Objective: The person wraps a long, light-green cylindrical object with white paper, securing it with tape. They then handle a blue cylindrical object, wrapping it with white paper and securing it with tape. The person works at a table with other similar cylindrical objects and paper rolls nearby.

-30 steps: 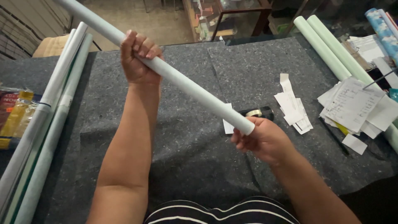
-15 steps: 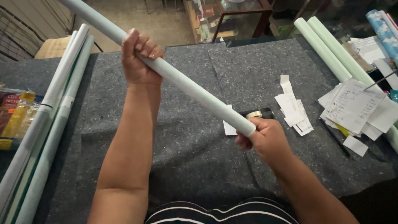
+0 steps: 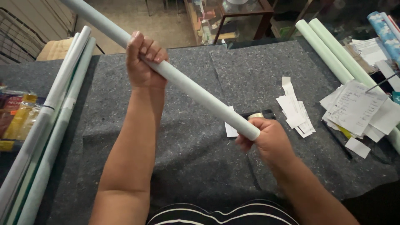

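Observation:
I hold a long pale grey-green paper roll (image 3: 196, 89) slanted over a dark grey felt-covered table (image 3: 200, 166). My left hand (image 3: 143, 62) is wrapped around the roll's middle, fingers on top. My right hand (image 3: 266, 137) grips the near end of the roll, fingers curled under it. The far end of the roll runs out of view at the top left. Just behind my right hand lies a tape dispenser (image 3: 260, 115), partly hidden.
Several similar rolls (image 3: 50, 121) lie along the table's left edge, beside snack packets (image 3: 16, 116). Two light green rolls (image 3: 333, 54) lie at the right, with loose paper slips (image 3: 293, 108) and printed sheets (image 3: 358, 108). A black pen (image 3: 337, 139) lies near them.
The roll and both hands have stayed almost in place. My right hand has shifted its grip slightly at the roll's near end.

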